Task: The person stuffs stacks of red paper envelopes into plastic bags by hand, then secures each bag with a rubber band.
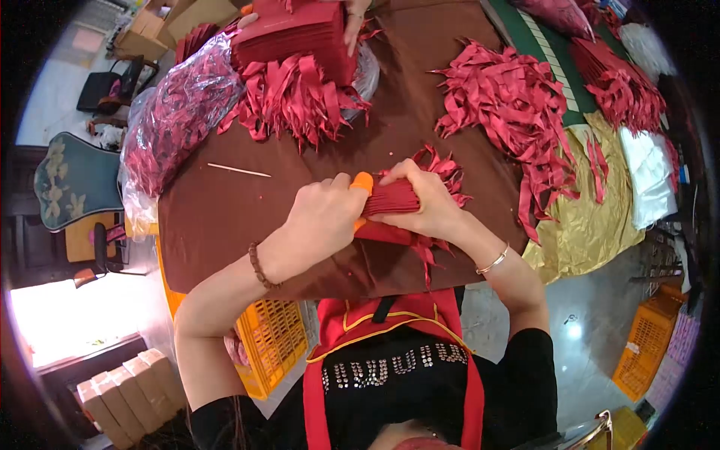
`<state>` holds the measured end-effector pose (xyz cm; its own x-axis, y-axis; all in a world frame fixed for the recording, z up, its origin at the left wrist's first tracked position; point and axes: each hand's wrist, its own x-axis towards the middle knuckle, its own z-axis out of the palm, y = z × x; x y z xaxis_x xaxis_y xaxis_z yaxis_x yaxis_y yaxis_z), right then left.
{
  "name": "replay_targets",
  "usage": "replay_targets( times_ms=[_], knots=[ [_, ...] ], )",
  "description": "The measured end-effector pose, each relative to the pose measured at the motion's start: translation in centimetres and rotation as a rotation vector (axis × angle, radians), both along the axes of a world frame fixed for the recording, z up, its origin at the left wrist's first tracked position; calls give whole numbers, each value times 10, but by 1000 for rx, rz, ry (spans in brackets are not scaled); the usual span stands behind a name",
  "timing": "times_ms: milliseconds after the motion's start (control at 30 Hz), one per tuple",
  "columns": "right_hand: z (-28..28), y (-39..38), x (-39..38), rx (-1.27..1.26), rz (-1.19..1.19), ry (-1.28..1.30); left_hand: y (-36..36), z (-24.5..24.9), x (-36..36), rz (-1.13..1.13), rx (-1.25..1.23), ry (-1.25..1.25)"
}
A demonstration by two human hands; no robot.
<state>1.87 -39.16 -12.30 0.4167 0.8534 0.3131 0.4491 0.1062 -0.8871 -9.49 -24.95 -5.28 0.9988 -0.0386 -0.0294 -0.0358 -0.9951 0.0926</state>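
My left hand, with a beaded bracelet at its wrist, is closed round an orange-handled tool whose working end is hidden. The tool meets the left end of a small stack of red pieces. From the right, my right hand grips that stack between thumb and fingers. Red ribbons spread out behind the stack and below it. Under my hands lies another flat red piece on the brown cloth.
Across the table, another person's hands hold a big red stack over ribbons. A plastic bag of ribbons lies left, a thin stick nearer. Loose ribbons and gold foil lie right. Orange crates stand below.
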Motion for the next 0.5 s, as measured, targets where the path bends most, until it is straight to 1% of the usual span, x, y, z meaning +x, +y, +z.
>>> replay_targets(
  times_ms=[67,100,133,200,233,267,300,333,400,467,500],
  knots=[
    [8,-3,-2,-85,-10,23,3,3,2,-35,-13,108],
    [10,-5,-6,75,-184,-252,2,5,2,-53,0,98],
    [15,-13,-10,85,-201,-264,2,7,3,-53,-12,101],
    [30,-35,-22,229,-438,-419,4,10,3,-57,-16,92],
    [35,-50,-34,218,-326,-466,8,11,1,-22,-59,50],
    [35,-64,-53,-19,-49,-521,11,13,-1,11,-103,10],
    [13,-65,-81,253,-112,-394,13,19,0,114,-151,62],
    [0,-69,-100,197,-32,-240,15,20,-4,104,-145,57],
    [-21,-64,-104,-94,-151,293,15,18,-16,203,-313,-72],
    [-40,-44,-85,139,-265,859,9,15,-30,237,-341,-93],
    [-32,-45,-78,114,-192,975,5,13,-36,271,-410,-91]
  ],
)
